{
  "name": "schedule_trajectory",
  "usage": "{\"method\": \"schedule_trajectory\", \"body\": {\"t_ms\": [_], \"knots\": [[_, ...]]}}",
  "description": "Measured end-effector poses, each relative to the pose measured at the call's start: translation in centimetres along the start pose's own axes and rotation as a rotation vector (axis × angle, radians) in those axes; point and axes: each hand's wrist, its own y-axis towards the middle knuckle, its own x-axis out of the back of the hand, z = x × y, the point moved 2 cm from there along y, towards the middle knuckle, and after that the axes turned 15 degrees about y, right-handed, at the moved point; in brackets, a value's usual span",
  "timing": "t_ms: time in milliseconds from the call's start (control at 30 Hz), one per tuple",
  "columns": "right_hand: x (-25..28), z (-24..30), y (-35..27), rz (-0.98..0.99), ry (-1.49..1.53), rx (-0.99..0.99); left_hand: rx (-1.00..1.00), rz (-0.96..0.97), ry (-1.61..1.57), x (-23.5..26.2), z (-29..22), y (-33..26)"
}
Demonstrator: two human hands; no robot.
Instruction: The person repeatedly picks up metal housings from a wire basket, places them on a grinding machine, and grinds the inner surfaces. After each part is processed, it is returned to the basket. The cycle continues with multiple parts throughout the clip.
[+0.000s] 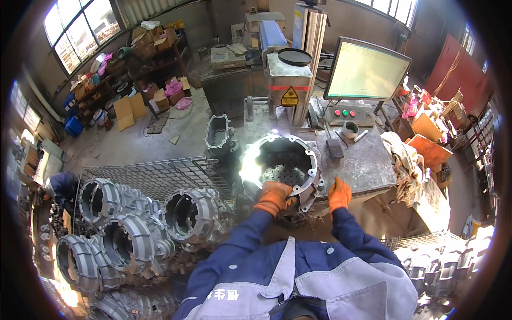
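A large round cast-metal housing (316, 173) with a lugged rim stands on the workbench in front of me, its opening facing up. Strong light glares off the left of its rim. Holes show in the surface seen through its opening. At its near edge my left hand (273, 198), in an orange glove, is closed on the rim. My right hand (340, 195), also gloved in orange, rests by the bench's front edge, to the right of the housing and apart from it. It looks empty, with its fingers laid forward; their undersides are hidden.
A marking machine head (289, 80) stands behind the housing. A monitor (368, 69), a button box (349, 114) and a small metal cup (350, 129) are on the right. More castings (128, 242) fill a wire cage (160, 173) at left. Rags (402, 165) hang at the bench's right.
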Motion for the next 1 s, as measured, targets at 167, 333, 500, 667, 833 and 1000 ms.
{"method": "schedule_trajectory", "body": {"t_ms": [167, 333, 500, 667, 833, 1000], "knots": [[2.9, 3.1, -12.0, 0.384, 0.061, -0.231, 0.01, -0.049, 0.011, -0.4, 0.0, -0.1], [4.8, 2.5, -17.7, 0.901, -0.295, -0.674, 0.015, -0.117, 0.048, -0.4, -0.2, -0.3], [2.1, -2.1, -18.9, 0.942, -0.355, -0.722, -0.02, -0.13, 0.065, -0.7, -0.2, -0.3], [-0.2, -6.1, -20.7, 1.087, -0.165, -0.626, -0.027, -0.184, 0.006, -0.8, -0.1, -0.4], [0.1, -4.0, -17.5, 0.978, 0.591, -0.66, -0.031, -0.108, 0.004, -0.7, 0.0, -0.2], [-3.3, 1.2, -12.4, 0.8, 1.534, -1.362, -0.013, -0.103, 0.033, -0.9, 0.0, -0.1]]}}
